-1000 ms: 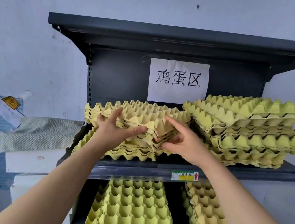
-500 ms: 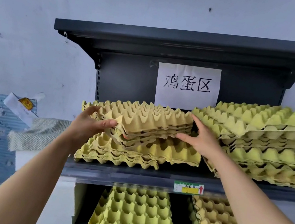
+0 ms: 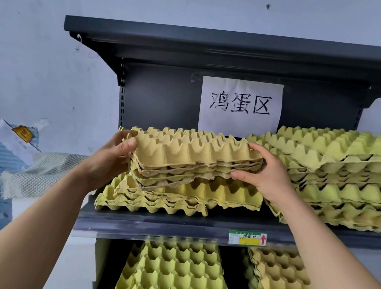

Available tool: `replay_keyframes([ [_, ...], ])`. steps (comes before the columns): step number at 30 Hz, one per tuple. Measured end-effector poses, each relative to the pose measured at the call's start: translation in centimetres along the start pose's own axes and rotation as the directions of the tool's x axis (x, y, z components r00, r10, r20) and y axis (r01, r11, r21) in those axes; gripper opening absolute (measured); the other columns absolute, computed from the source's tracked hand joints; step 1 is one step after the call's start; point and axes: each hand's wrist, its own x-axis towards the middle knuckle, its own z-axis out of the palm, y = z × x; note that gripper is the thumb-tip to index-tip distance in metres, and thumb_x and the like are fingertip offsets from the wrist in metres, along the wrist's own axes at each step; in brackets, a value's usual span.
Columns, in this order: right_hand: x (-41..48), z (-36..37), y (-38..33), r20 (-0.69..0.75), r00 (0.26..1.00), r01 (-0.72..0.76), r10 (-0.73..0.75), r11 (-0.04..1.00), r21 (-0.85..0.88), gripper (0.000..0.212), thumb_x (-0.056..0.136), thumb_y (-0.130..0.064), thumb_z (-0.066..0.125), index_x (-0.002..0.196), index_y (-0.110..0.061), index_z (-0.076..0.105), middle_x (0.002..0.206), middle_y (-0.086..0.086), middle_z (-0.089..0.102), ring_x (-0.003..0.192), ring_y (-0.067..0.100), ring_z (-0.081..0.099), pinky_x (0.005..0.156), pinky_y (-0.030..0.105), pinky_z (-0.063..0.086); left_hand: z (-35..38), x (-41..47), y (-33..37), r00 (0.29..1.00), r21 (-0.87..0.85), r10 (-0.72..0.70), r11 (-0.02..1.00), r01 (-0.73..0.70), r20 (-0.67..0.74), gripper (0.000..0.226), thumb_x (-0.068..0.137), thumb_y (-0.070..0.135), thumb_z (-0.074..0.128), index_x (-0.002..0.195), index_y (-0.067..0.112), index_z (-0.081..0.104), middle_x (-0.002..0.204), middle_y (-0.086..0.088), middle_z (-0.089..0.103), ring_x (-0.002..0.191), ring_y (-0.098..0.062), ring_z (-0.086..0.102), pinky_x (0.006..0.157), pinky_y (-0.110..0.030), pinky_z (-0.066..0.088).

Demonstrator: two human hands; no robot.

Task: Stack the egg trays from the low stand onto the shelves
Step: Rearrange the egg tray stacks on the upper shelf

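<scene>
We've got a bundle of egg trays (image 3: 197, 155) at dead centre, our left hand (image 3: 109, 157) gripping its 9 o'clock end and our right hand (image 3: 263, 176) curled round its 3 o'clock end. It lies atop a lower stack (image 3: 165, 197) on the shelf (image 3: 172, 230), and a taller pile (image 3: 350, 181) sits just beside it at 3 o'clock.

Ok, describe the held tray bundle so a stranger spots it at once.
Start at the dark shelf unit with the white sign. Below the sign, the bundle tops the left stack, left hand and right hand gripping its ends. It is tan and ragged-edged; neighbouring trays are yellow-green.
</scene>
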Motion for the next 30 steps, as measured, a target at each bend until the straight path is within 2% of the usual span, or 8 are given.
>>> replay_keyframes([
  [3, -0.9, -0.2, -0.2, -0.048, 0.998, -0.031, 0.028, 0.998, -0.054, 0.089, 0.057, -0.039, 0.089, 0.135, -0.032, 0.046, 0.137, 0.004, 0.041, 0.127, 0.022, 0.04, 0.101, 0.033, 0.034, -0.2, 0.8, -0.2, 0.999, -0.049, -0.003, 0.999, 0.005, 0.042, 0.125, 0.043, 0.06, 0.092, 0.149, 0.024, 0.037, 0.139, -0.003, 0.056, 0.126, -0.025, 0.053, 0.113, -0.05, 0.034],
  [6, -1.9, 0.0, -0.1, -0.088, 0.994, -0.073, 0.067, 0.995, -0.067, 0.088, 0.058, -0.037, 0.09, 0.133, -0.029, 0.046, 0.134, 0.005, 0.041, 0.125, 0.021, 0.042, 0.1, 0.032, 0.034, -0.2, 1.3, -0.5, 0.996, -0.062, 0.039, 0.997, -0.034, 0.083, 0.111, 0.06, 0.054, 0.089, 0.149, 0.015, 0.037, 0.142, -0.008, 0.055, 0.132, -0.027, 0.051, 0.116, -0.05, 0.031],
  [11, -2.8, 1.0, -0.2, -0.18, 0.978, -0.123, 0.106, 0.989, -0.085, 0.087, 0.056, -0.036, 0.091, 0.13, -0.027, 0.047, 0.135, 0.004, 0.038, 0.123, 0.02, 0.042, 0.099, 0.029, 0.034, 1.0, 1.9, -1.6, 0.998, -0.053, 0.07, 0.996, -0.07, -0.001, 0.085, 0.076, 0.044, 0.079, 0.142, 0.002, 0.044, 0.13, -0.015, 0.063, 0.111, -0.021, 0.065, 0.091, -0.029, 0.054],
  [15, -3.2, 2.0, 0.1, -0.195, 0.968, -0.179, 0.16, 0.98, -0.087, 0.088, 0.057, -0.037, 0.09, 0.132, -0.027, 0.045, 0.136, 0.006, 0.035, 0.123, 0.022, 0.042, 0.103, 0.036, 0.036, 2.1, 2.6, -2.6, 0.997, -0.021, 0.036, 0.999, -0.037, -0.063, 0.039, 0.087, 0.036, 0.07, 0.12, 0.018, 0.059, 0.118, -0.006, 0.068, 0.1, -0.014, 0.067, 0.083, -0.025, 0.052],
  [18, -3.2, 2.4, 0.2, -0.202, 0.964, -0.194, 0.175, 0.978, -0.081, 0.089, 0.058, -0.038, 0.09, 0.133, -0.026, 0.044, 0.136, 0.006, 0.034, 0.123, 0.022, 0.042, 0.102, 0.034, 0.036, 2.9, 3.2, -3.2, 0.998, 0.038, 0.044, 0.998, -0.043, -0.042, 0.039, 0.083, 0.04, 0.071, 0.115, 0.021, 0.059, 0.108, 0.0, 0.07, 0.094, -0.013, 0.07, 0.074, -0.021, 0.054],
  [21, -3.0, 2.5, 0.0, -0.194, 0.964, -0.203, 0.182, 0.975, -0.093, 0.088, 0.06, -0.039, 0.089, 0.135, -0.026, 0.043, 0.138, 0.007, 0.033, 0.122, 0.022, 0.042, 0.1, 0.032, 0.036, 3.5, 3.7, -3.5, 0.995, 0.059, 0.044, 0.997, -0.039, -0.085, 0.014, 0.098, 0.023, 0.057, 0.11, 0.026, 0.05, 0.102, 0.008, 0.064, 0.081, -0.002, 0.066, 0.061, -0.012, 0.052],
  [25, -2.9, 2.6, 0.1, -0.205, 0.962, -0.208, 0.181, 0.971, -0.116, 0.087, 0.06, -0.04, 0.088, 0.133, -0.025, 0.044, 0.137, 0.006, 0.033, 0.123, 0.022, 0.042, 0.1, 0.031, 0.035, 3.6, 4.0, -3.6, 0.991, 0.176, 0.062, 0.983, -0.041, -0.117, 0.022, 0.101, 0.026, 0.052, 0.122, 0.021, 0.049, 0.106, 0.006, 0.066, 0.076, 0.003, 0.068, 0.06, -0.012, 0.051],
  [30, -3.1, 2.3, 0.6, -0.194, 0.966, -0.206, 0.173, 0.964, -0.165, 0.089, 0.06, -0.044, 0.087, 0.134, -0.026, 0.043, 0.136, 0.007, 0.035, 0.119, 0.021, 0.045, 0.094, 0.03, 0.036, 3.5, 3.8, -4.2, 0.992, 0.255, 0.054, 0.967, -0.023, -0.117, 0.03, 0.101, 0.031, 0.051, 0.13, 0.021, 0.05, 0.115, 0.005, 0.066, 0.093, -0.004, 0.067, 0.069, -0.019, 0.054],
])
